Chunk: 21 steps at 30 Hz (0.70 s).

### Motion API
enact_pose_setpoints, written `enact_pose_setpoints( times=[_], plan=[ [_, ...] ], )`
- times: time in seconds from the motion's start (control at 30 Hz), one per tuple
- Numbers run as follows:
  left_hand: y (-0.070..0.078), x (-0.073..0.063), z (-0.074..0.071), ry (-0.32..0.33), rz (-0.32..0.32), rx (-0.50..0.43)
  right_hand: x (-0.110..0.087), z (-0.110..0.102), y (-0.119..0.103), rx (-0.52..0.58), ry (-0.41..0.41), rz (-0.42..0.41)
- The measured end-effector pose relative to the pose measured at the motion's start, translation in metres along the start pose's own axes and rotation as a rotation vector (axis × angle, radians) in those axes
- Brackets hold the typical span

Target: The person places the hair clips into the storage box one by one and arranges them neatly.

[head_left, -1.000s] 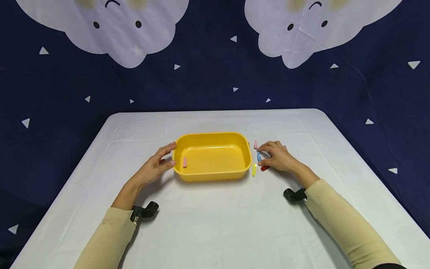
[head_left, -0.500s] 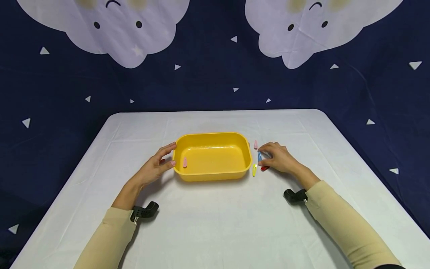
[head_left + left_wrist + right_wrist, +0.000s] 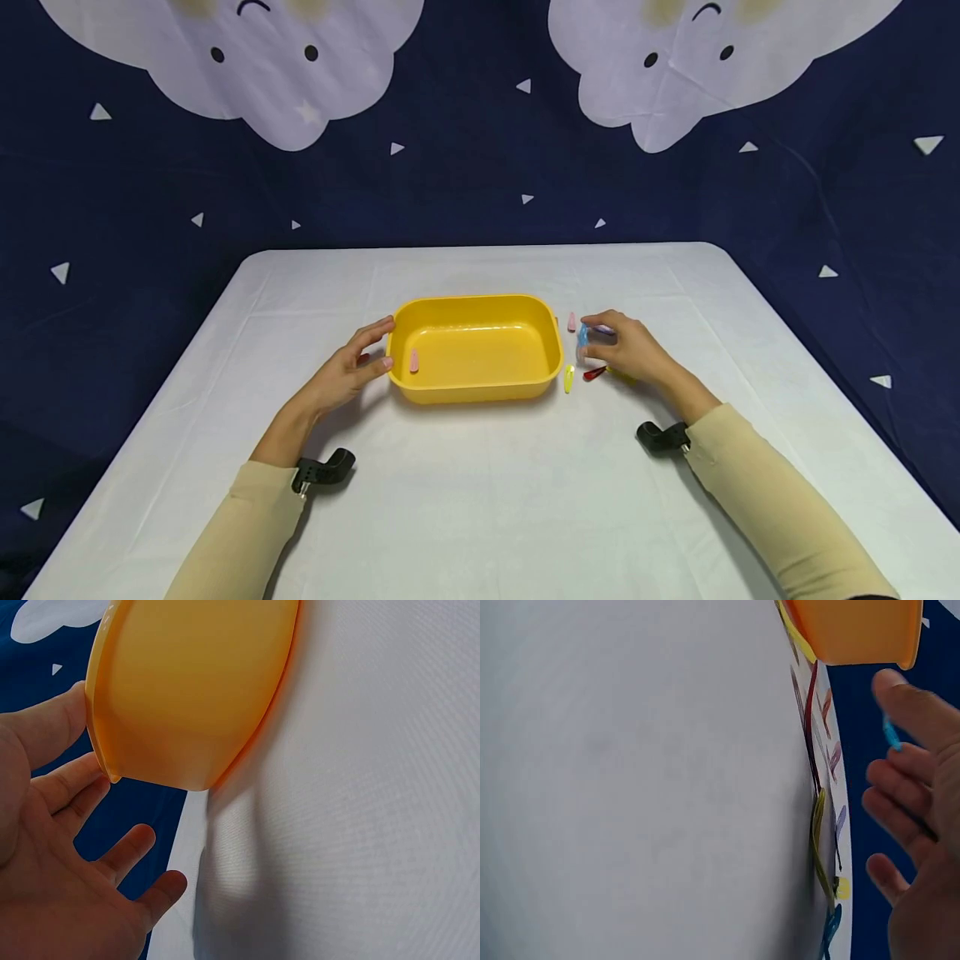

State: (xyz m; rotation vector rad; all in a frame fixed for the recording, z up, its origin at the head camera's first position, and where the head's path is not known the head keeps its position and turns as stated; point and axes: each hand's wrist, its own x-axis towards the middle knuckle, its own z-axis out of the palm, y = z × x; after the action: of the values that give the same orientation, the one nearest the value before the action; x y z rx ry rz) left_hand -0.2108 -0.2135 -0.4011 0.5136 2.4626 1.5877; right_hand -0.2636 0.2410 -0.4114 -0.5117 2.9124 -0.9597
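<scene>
A yellow plastic basin point(image 3: 472, 393) stands mid-table with one pink hair clip point(image 3: 414, 361) inside near its left end. My left hand point(image 3: 345, 371) rests against that end, its extended fingers and thumb touching the rim, as the left wrist view shows for the basin point(image 3: 187, 697). Beside the basin's right end, my right hand point(image 3: 633, 348) pinches a blue snap hair clip point(image 3: 582, 335) between thumb and forefinger. In the right wrist view this blue clip point(image 3: 891, 733) is held above the table, partly hidden by the thumb.
Around the right hand lie a pink clip point(image 3: 572, 322), a yellow clip point(image 3: 569, 379), a red clip point(image 3: 595, 373) and a purple clip point(image 3: 603, 330). Another yellow clip point(image 3: 821, 832) and a darker blue clip point(image 3: 832, 930) lie farther right. A white cloth point(image 3: 480, 500) covers the table.
My right hand has picked the blue hair clip up and moved slightly right, uncovering more of the red clip. The left hand and basin have stayed put.
</scene>
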Motion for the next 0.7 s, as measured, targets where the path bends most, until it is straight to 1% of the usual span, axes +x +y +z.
enact_pose_setpoints(
  times=[0.2, 0.27, 0.4, 0.5, 0.6, 0.7],
  plan=[
    [0.001, 0.0, 0.0, 0.002, -0.003, -0.001, -0.003, -0.008, -0.007, 0.048, 0.003, 0.021],
    [0.001, 0.001, 0.0, 0.003, -0.003, -0.003, -0.004, -0.011, -0.01, 0.065, 0.019, 0.016],
    [0.002, 0.001, 0.001, 0.006, -0.004, -0.004, -0.006, -0.019, -0.018, 0.109, 0.079, -0.009],
    [0.001, 0.001, 0.001, 0.008, 0.005, -0.01, -0.005, -0.023, -0.024, 0.133, 0.099, -0.014],
    [0.001, 0.001, 0.001, 0.007, 0.012, -0.014, -0.005, -0.025, -0.03, 0.141, 0.093, -0.015],
    [0.001, 0.0, 0.0, 0.006, 0.014, -0.015, -0.005, -0.025, -0.037, 0.159, 0.09, -0.038]
  ],
)
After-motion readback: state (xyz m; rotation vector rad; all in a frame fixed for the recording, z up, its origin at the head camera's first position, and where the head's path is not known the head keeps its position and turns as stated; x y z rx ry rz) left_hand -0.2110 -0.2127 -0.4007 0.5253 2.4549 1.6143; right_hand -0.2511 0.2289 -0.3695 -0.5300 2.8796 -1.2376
